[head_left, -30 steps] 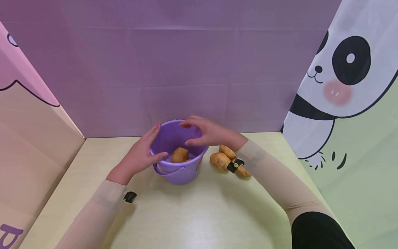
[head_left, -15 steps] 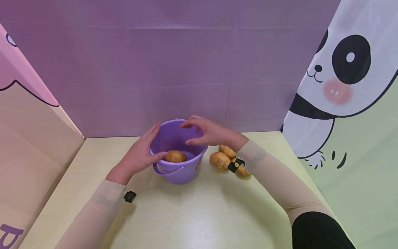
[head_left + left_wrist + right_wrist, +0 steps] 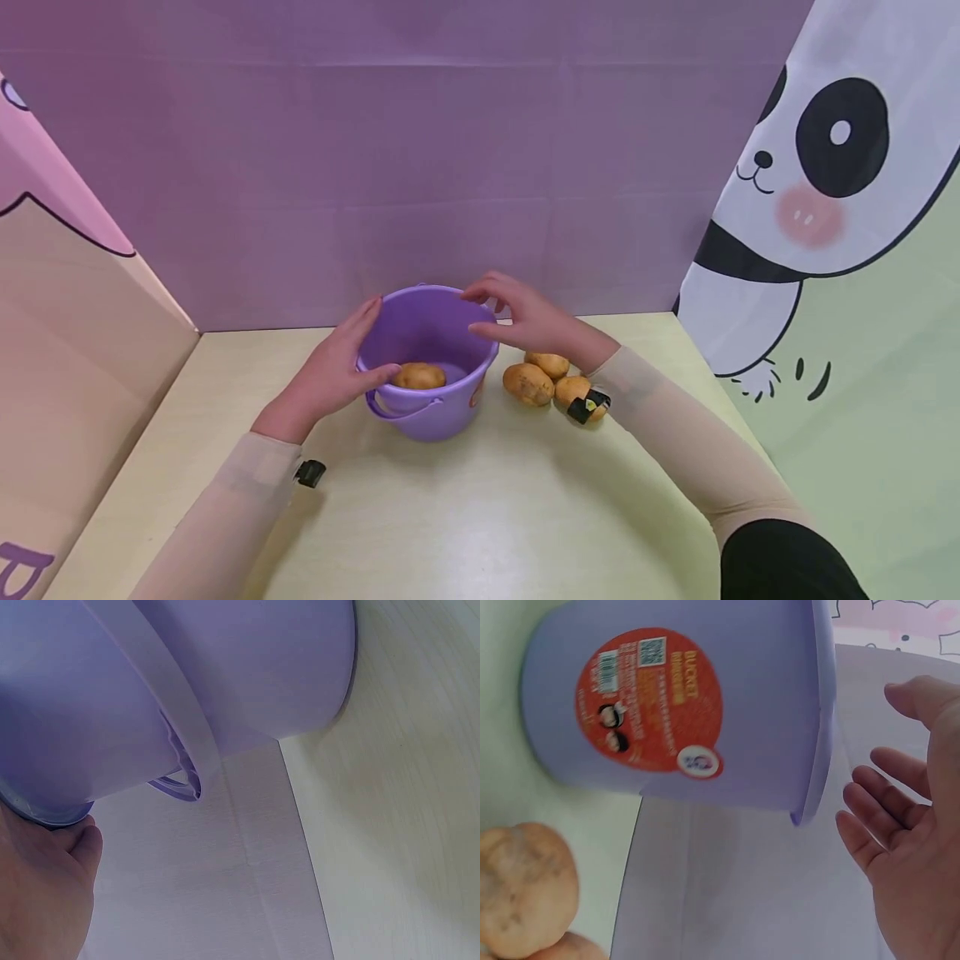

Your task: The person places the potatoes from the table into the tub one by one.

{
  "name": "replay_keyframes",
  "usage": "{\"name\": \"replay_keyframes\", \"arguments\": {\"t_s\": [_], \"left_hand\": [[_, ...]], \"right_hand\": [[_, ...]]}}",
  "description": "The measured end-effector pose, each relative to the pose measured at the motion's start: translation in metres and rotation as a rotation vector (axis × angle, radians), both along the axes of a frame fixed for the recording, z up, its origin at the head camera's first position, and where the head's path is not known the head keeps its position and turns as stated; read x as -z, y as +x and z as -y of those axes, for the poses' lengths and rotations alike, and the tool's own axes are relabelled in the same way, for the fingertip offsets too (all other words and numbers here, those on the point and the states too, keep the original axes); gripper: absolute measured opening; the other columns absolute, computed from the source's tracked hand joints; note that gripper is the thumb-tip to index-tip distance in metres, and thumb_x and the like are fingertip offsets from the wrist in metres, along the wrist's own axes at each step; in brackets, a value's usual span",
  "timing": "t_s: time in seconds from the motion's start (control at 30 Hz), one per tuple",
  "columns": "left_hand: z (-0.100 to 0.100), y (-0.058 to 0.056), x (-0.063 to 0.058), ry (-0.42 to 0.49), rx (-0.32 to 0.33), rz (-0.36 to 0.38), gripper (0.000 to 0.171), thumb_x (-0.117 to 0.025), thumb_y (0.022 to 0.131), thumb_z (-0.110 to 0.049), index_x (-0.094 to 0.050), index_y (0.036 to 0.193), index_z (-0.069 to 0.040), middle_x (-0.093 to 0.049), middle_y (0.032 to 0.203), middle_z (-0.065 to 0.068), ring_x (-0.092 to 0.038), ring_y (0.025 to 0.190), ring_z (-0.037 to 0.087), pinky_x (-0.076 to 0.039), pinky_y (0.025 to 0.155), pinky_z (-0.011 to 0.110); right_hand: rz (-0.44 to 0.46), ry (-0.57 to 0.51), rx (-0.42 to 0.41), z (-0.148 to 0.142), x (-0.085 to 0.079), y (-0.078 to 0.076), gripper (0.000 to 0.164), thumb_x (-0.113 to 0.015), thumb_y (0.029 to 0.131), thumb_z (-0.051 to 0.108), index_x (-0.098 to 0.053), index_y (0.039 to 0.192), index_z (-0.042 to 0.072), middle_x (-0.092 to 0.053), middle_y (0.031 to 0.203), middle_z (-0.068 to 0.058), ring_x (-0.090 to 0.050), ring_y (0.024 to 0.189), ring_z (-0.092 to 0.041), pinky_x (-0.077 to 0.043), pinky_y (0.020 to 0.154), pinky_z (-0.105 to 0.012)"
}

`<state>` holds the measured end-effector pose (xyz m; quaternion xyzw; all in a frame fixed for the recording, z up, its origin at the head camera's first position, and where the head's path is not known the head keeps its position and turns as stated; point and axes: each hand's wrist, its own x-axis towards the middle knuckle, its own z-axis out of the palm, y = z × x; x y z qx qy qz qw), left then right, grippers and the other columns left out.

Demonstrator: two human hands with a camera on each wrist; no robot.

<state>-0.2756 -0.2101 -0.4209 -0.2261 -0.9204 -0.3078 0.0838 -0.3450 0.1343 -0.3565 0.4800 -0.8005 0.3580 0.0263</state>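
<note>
A purple bucket (image 3: 431, 417) stands on the table, its mouth tipped toward me in the head view. One brown potato (image 3: 420, 376) lies inside. My left hand (image 3: 333, 375) holds the bucket at its left rim, thumb over the near edge and fingers along the far left side. In the left wrist view its fingertips (image 3: 86, 844) meet the rim beside the hanging handle (image 3: 184, 727). My right hand (image 3: 525, 317) is beside the bucket's right rim, fingers loosely bent and holding nothing. The right wrist view shows a gap between these fingers (image 3: 889, 802) and the rim.
Several potatoes (image 3: 528, 384) lie on the table right of the bucket, partly under my right wrist. A purple cloth backdrop (image 3: 450, 167) rises close behind the bucket. Printed panels, one with a panda (image 3: 817, 217), flank the table (image 3: 465, 517).
The potato in the bucket rolled left and settled on its side. My right hand has since drawn back to the right, uncovering more of the potatoes on the table. The left hand stays at the rim.
</note>
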Motion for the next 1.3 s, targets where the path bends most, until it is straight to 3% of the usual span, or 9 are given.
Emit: {"name": "replay_keyframes", "arguments": {"t_s": [0.23,0.4,0.5,0.83,0.97,1.3], "left_hand": [[0.001,-0.002,0.001,-0.001,0.006,-0.013,0.106,-0.079,0.099,-0.044,-0.02,0.176,-0.001,-0.017,0.184,0.017,-0.02,0.167,0.044,-0.026,0.13,0.069],[0.001,-0.003,0.001,0.001,0.015,-0.025,0.105,-0.079,0.099,-0.043,-0.021,0.175,0.0,-0.018,0.183,0.019,-0.02,0.167,0.044,-0.026,0.13,0.069],[0.001,-0.004,0.0,0.004,0.017,-0.027,0.105,-0.079,0.099,-0.043,-0.02,0.175,0.0,-0.018,0.183,0.019,-0.02,0.167,0.044,-0.025,0.13,0.069],[0.0,-0.001,0.001,0.014,0.013,-0.018,0.106,-0.079,0.099,-0.044,-0.019,0.176,-0.003,-0.017,0.184,0.017,-0.02,0.167,0.044,-0.026,0.13,0.07],[0.001,-0.001,0.002,0.015,0.012,-0.02,0.107,-0.078,0.099,-0.047,-0.019,0.176,-0.003,-0.018,0.184,0.017,-0.02,0.167,0.044,-0.026,0.13,0.07],[0.001,-0.001,0.002,0.013,0.011,-0.024,0.106,-0.079,0.099,-0.045,-0.019,0.176,-0.002,-0.018,0.183,0.018,-0.021,0.167,0.045,-0.027,0.13,0.069]], "right_hand": [[0.0,-0.009,0.077,-0.033,0.009,0.01,0.041,-0.08,0.102,0.016,-0.068,0.14,0.005,-0.068,0.135,-0.01,-0.062,0.128,-0.03,-0.056,0.097,-0.048],[0.018,-0.027,0.107,-0.056,0.016,0.019,0.041,-0.079,0.102,0.013,-0.067,0.14,0.007,-0.068,0.136,-0.007,-0.062,0.131,-0.031,-0.056,0.099,-0.048],[0.042,-0.033,0.127,-0.068,0.02,0.026,0.041,-0.079,0.102,0.013,-0.067,0.141,0.008,-0.067,0.136,-0.006,-0.06,0.13,-0.034,-0.055,0.1,-0.049],[0.056,0.0,0.242,-0.103,0.043,0.047,0.04,-0.079,0.103,0.015,-0.069,0.14,0.011,-0.067,0.136,-0.005,-0.061,0.12,-0.024,-0.055,0.099,-0.053],[0.083,-0.014,0.261,-0.114,0.053,0.052,0.036,-0.079,0.102,0.014,-0.07,0.137,0.012,-0.067,0.131,-0.003,-0.06,0.121,-0.025,-0.054,0.1,-0.059],[0.107,-0.019,0.31,-0.132,0.075,0.057,0.04,-0.083,0.1,0.012,-0.07,0.138,0.009,-0.067,0.137,-0.01,-0.062,0.124,-0.025,-0.053,0.101,-0.055]]}}
